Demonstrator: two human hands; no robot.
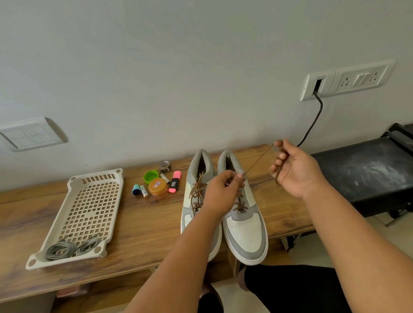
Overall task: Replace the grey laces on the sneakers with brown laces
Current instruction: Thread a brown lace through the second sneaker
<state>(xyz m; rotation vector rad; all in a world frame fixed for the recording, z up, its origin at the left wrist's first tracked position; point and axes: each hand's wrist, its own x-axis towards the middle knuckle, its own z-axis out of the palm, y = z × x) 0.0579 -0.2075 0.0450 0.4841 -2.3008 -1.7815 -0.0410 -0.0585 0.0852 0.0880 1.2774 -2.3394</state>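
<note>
Both sneakers (246, 227) sit side by side on the bench (137, 219), toes toward me, long axis running near to far. Left hand (222, 193) pinches the brown lace (257, 160) at the right shoe's upper eyelets. Right hand (295, 169) curls round its free end, drawn up and right. My advice: keep it taut, pull evenly. Grey laces (70, 247) lie in the tray (62, 217)

left hand (222, 193): fingers pinched, palm down | right hand (295, 168): raised, fingers curled, palm up
</note>
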